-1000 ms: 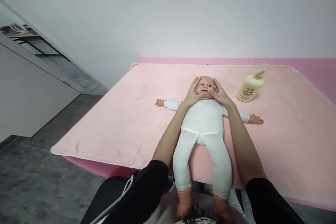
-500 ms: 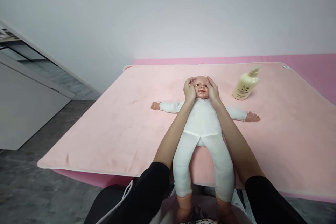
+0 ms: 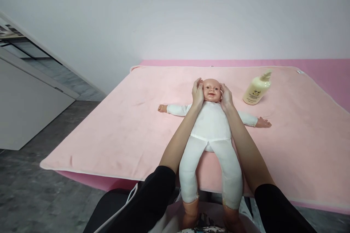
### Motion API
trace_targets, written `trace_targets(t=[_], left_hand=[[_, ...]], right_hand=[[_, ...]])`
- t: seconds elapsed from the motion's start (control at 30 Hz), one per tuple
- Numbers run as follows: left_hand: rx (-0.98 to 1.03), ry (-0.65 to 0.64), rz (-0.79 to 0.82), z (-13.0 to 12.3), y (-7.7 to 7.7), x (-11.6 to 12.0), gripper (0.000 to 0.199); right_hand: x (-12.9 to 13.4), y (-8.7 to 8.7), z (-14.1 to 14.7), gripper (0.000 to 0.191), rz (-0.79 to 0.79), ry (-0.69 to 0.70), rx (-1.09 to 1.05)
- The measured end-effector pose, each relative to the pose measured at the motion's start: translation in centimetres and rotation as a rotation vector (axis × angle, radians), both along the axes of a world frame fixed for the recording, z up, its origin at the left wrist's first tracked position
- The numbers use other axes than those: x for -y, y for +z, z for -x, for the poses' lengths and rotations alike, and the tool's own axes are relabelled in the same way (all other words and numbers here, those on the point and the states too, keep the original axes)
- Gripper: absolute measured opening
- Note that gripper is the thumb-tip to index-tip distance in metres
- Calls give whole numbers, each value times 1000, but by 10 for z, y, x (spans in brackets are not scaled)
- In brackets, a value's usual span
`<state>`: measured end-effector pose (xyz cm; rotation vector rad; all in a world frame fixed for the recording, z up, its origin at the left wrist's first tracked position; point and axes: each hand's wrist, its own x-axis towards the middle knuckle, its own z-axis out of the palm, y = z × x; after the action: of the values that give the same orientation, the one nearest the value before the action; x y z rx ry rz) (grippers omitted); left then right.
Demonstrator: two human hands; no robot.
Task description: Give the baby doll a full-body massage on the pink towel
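A baby doll [image 3: 211, 122] with a white cloth body lies on its back, arms stretched out to both sides and lower legs hanging past the front edge. My left hand [image 3: 198, 94] rests against one side of its bare head, fingers extended upward along the temple. On the opposite side, my right hand [image 3: 226, 97] is cupped beside the cheek and ear, its fingers extended and slightly curved. The palms face each other with the doll's face uncovered between them. Neither hand wraps around the head, and the fingertips' undersides are hidden.
A pale yellow pump bottle [image 3: 257, 89] stands to the right of the head, beyond the doll's arm. Beneath everything lies a light pink blanket [image 3: 117, 127] over a darker pink surface [image 3: 325, 76]. A white wall [image 3: 218, 14] rises behind.
Both hands have shifted outward and back from the front of the doll's face to the sides of its head. The right hand moved more. The head is turned slightly to the right.
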<state>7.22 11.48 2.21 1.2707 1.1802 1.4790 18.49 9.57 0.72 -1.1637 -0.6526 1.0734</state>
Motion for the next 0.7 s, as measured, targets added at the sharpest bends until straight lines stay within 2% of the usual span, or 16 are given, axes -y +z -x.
trace_targets(t=[0.13,0.27,0.33,0.4,0.47,0.53,0.6,0.7], left_hand=[[-162,-18,-73,-2,0,1,39],[-186,-46,-46,1,2,-1,36],[-210,-96,-19,9,6,0,36],[-266,-226,-18,20,11,1,39],[-337,-397,-43,33,16,4,58],[-400,-517,-76,41,19,7,83],[-434,-545,-116,44,20,9,98],[-443,-500,-180,44,19,10,97]], right_hand=[[-5,-4,4,58,-55,9,139],[-3,-1,1,52,-13,47,76],[3,4,-6,51,13,119,45],[12,10,-14,58,-3,252,71],[20,13,-23,78,-53,391,173],[26,13,-29,101,-93,464,302],[27,12,-33,113,-114,481,387],[26,10,-34,115,-141,464,401]])
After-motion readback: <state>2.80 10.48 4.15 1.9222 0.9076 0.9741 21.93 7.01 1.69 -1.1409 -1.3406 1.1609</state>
